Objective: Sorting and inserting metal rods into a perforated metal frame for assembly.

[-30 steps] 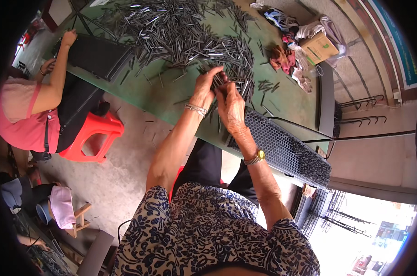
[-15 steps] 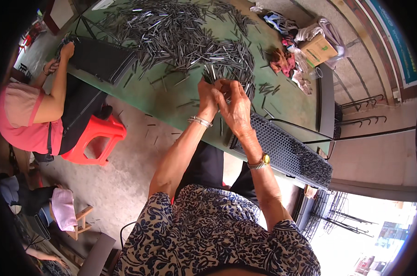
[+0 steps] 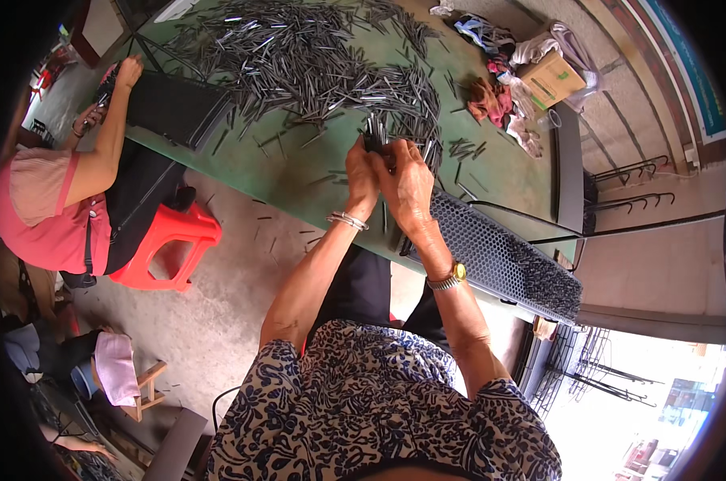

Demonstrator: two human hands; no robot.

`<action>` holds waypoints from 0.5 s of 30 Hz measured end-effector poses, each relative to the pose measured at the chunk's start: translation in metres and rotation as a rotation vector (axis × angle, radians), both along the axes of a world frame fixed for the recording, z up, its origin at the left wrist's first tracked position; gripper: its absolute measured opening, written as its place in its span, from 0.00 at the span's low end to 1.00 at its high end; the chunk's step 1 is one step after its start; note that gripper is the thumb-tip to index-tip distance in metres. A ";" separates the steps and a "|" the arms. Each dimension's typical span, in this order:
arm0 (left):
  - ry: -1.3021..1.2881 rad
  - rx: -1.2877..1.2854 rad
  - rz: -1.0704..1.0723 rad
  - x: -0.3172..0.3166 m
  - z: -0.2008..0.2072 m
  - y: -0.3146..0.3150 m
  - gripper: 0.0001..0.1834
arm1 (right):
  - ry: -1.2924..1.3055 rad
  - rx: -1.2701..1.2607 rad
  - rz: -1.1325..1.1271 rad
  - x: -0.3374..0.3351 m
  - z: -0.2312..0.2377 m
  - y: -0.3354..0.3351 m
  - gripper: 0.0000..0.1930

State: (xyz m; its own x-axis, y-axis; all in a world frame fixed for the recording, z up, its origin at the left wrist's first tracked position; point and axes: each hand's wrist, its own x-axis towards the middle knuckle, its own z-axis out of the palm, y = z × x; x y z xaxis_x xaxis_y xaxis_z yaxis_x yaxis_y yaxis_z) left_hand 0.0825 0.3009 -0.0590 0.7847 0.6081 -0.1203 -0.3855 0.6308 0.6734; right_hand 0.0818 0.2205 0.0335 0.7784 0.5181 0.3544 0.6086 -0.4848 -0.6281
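Both my hands meet over the near edge of the green table (image 3: 307, 172). My left hand (image 3: 363, 176) is closed round a bundle of thin black sticks (image 3: 375, 128), whose tips point up and away from me. Against that bundle presses my right hand (image 3: 404, 180), its fingers curled in; whether it pinches a single stick is hidden. Just beyond lies a large loose pile of the same black sticks (image 3: 291, 64). By my right forearm rests a black tray full of round holes (image 3: 491, 252), its far right part filled with upright sticks.
At left a person in a pink top (image 3: 50, 200) sits by a red stool (image 3: 170, 244), handling sticks beside a dark tray (image 3: 170, 108). Cloths (image 3: 491, 104), a cardboard box (image 3: 551, 80) and a clear cup (image 3: 549, 120) lie at the back right. A black rod crosses near the perforated tray.
My right hand's fingers have curled down against the bundle, and the sticks stand a little higher above my left hand. The person at left has raised one hand.
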 end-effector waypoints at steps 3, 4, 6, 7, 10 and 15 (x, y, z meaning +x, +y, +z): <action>0.001 0.072 0.054 0.003 -0.005 0.001 0.05 | 0.021 0.014 -0.001 0.006 -0.005 0.002 0.08; -0.011 0.094 0.070 0.002 -0.009 0.003 0.05 | 0.075 0.060 0.020 0.006 -0.006 0.003 0.08; 0.048 0.045 -0.022 -0.001 -0.008 0.008 0.06 | 0.108 0.105 0.009 0.005 -0.007 -0.003 0.07; 0.102 -0.003 -0.118 -0.003 -0.002 0.010 0.08 | 0.135 0.151 -0.007 0.006 -0.005 -0.009 0.07; 0.080 -0.167 -0.239 -0.010 0.002 0.013 0.09 | 0.248 0.218 -0.055 0.011 -0.017 -0.013 0.07; 0.009 -0.335 -0.263 -0.017 -0.001 0.010 0.10 | 0.018 0.046 -0.101 0.013 -0.030 -0.017 0.07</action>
